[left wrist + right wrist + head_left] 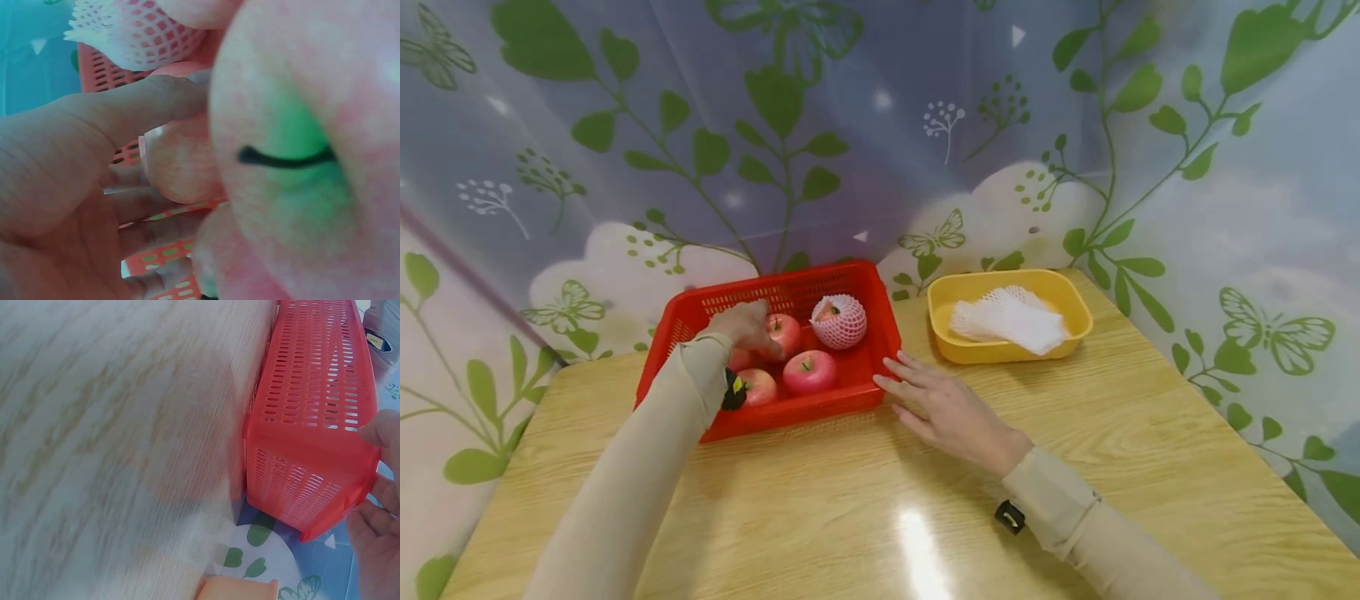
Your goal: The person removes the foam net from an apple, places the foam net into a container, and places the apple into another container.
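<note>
A red plastic basket [790, 410] holds several red apples [809, 372], one of them wrapped in a white foam net [839, 322]. Inside the basket's left part is my left hand [745, 325], its thumb and spread fingers around an apple [786, 335]. In the left wrist view the thumb and fingers extend beside that apple [184, 165]; a firm grip is not visible, and a nearer apple [281, 144] hides part of the view. My right hand [951, 412] rests its extended fingers against the basket's right end, also seen in the right wrist view [381, 506].
Right of the basket, a yellow tub [1011, 353] contains white foam nets [1011, 318]. Both containers stand on a wooden table [820, 508], near its back edge. Behind them hangs a leaf-patterned curtain [865, 150].
</note>
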A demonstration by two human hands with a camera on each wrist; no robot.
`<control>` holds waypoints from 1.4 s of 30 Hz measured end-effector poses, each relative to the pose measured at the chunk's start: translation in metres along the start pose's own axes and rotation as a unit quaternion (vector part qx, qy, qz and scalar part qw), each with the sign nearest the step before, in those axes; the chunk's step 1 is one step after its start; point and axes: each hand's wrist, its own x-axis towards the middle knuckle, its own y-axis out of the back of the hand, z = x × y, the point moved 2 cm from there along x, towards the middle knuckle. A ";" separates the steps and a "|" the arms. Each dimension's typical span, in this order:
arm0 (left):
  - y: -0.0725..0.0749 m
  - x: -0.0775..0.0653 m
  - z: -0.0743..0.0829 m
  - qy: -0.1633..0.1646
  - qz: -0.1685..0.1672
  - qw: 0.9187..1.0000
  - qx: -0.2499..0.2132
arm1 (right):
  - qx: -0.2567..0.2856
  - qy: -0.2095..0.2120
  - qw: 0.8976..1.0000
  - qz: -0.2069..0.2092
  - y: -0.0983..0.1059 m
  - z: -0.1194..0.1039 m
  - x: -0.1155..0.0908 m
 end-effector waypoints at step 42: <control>0.021 -0.008 0.029 -0.023 -0.006 0.999 0.038 | 0.005 -0.012 1.000 0.016 -0.003 -0.004 0.001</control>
